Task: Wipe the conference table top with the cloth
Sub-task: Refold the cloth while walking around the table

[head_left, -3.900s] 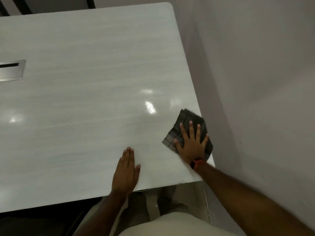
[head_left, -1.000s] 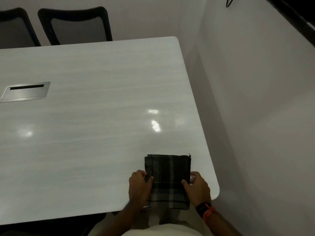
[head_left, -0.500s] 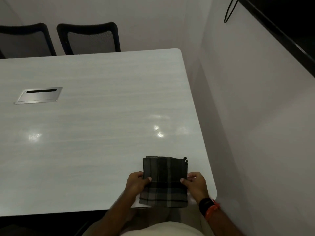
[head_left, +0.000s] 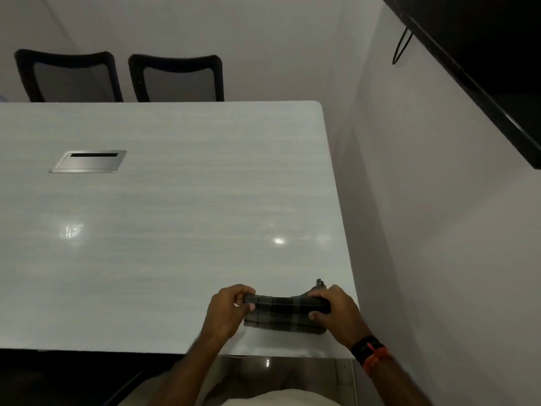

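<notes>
The dark plaid cloth is folded into a narrow band over the near right corner of the pale conference table. My left hand pinches its left end and my right hand grips its right end. A small corner of the cloth sticks up by my right fingers. The cloth's lower layer hangs down to the table top between my hands.
A metal cable hatch is set into the table at the left. Two black chairs stand at the far edge. A wall runs close along the table's right side, with a dark screen and a hanging cable on it.
About four seconds ago my right hand pressed the cloth flat at the table's edge. Since then both hands took the cloth, and it has been folded over from a flat square into a narrow band.
</notes>
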